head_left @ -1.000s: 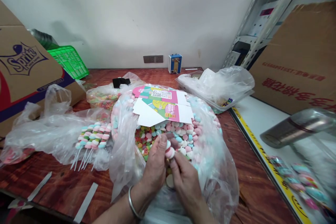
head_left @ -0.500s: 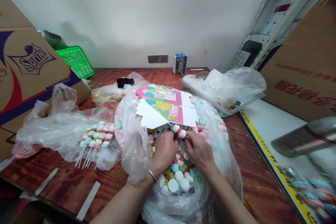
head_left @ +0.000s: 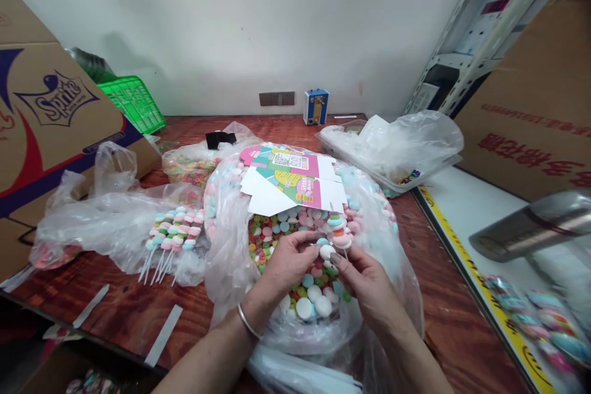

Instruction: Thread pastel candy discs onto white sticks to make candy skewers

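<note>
A big clear plastic bag [head_left: 231, 258] in the middle of the table is full of pastel candy pieces [head_left: 314, 305]. Both my hands are over it. My left hand [head_left: 289, 261] pinches a white candy piece [head_left: 327, 252] at its fingertips. My right hand [head_left: 364, 280] is closed on a candy skewer [head_left: 340, 231], a stick with several stacked pastel pieces, right beside that piece. A folded pink and green printed carton [head_left: 295, 181] lies on the candy at the bag's far side.
Several finished candy skewers [head_left: 173, 237] lie on a plastic bag to the left. A Sprite cardboard box [head_left: 50, 111] and a green basket [head_left: 132, 101] stand far left. A tray under plastic [head_left: 392, 148] sits at the right, beside a brown box [head_left: 530, 104] and a metal cylinder [head_left: 530, 225].
My hands went forward into the bag and came back a little. The skewer has shifted to the right hand's side, and my left hand now pinches a white candy piece.
</note>
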